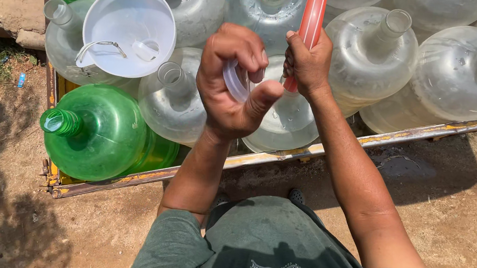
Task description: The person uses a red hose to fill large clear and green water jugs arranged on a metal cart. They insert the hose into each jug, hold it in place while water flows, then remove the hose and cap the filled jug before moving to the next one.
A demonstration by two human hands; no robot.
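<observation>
My left hand (231,82) is raised above the jugs, its fingers curled around a small clear plastic cap ring (236,81). My right hand (308,61) grips a red hose (313,11) that comes down from the top of the view into a clear water jug (280,121) right under both hands. The jug's neck is hidden behind my hands. A white funnel (128,28) rests on a clear jug just left of my left hand.
Several large clear jugs (460,75) and two green jugs (101,133) stand packed in a cart with a rusty yellow metal rim (406,135). Bare dirt ground (470,202) lies around the cart. A stone slab (4,5) sits at the upper left.
</observation>
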